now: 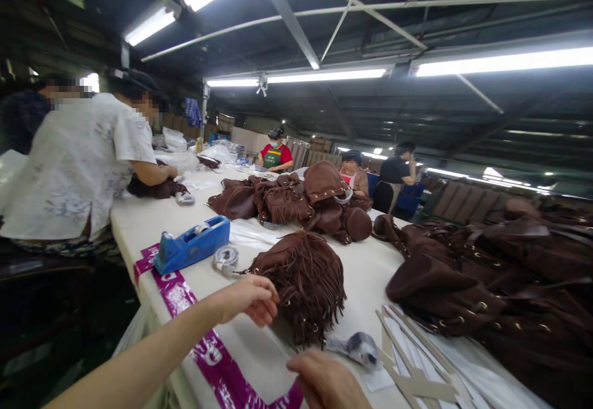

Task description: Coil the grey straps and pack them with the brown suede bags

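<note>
A dark brown fringed bag [301, 279] lies on the white-covered table, its fringe spread over the front and small metal eyelets along its edge. My left hand [252, 301] is at the bag's near left side, fingers loosely bent with nothing visible in them. Lower in the view, my right hand [328, 381] hovers near the table's front edge, fingers apart and partly cut off by the frame. Between it and the bag sits a small plastic-wrapped roll [364, 350]. Close behind my left hand is a coiled grey strap [226, 259].
A blue tape dispenser [192, 245] stands at the left, beside purple printed tape [217, 359] along the table edge. More brown bags pile up behind [282, 199] and at right [463, 285]. Cardboard strips [417, 384] lie at front right. A person in a white shirt [88, 162] leans over the table.
</note>
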The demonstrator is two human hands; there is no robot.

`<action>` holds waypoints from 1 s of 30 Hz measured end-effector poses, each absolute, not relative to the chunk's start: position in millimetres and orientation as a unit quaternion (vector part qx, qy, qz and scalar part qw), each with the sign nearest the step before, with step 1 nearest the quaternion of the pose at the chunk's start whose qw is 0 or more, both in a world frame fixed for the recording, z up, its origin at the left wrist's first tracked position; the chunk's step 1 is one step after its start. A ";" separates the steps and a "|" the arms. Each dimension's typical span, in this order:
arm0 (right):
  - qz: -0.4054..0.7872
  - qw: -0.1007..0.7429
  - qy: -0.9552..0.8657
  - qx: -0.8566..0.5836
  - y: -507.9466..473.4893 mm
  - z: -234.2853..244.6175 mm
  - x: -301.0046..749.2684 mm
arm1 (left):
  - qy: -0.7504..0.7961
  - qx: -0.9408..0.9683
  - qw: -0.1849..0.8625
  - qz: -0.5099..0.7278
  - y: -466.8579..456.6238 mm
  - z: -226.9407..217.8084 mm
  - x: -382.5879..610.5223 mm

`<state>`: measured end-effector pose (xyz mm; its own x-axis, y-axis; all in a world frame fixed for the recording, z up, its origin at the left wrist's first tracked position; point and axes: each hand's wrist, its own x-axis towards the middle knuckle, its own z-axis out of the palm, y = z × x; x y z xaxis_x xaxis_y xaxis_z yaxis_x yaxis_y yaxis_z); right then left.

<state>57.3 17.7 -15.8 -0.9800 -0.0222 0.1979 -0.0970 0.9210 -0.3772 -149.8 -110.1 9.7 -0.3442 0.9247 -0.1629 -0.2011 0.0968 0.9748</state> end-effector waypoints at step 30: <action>0.391 0.221 -0.850 -0.275 81.2 -6.5 -24.7 | 0.765 0.596 -0.139 0.201 -77.9 52.3 -187.9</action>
<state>-24.7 81.2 -6.5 -0.7510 0.6406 0.1603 0.2952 0.5429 -0.7862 -187.9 -77.9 52.3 -0.2510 0.8559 0.4521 0.9676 0.2088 0.1419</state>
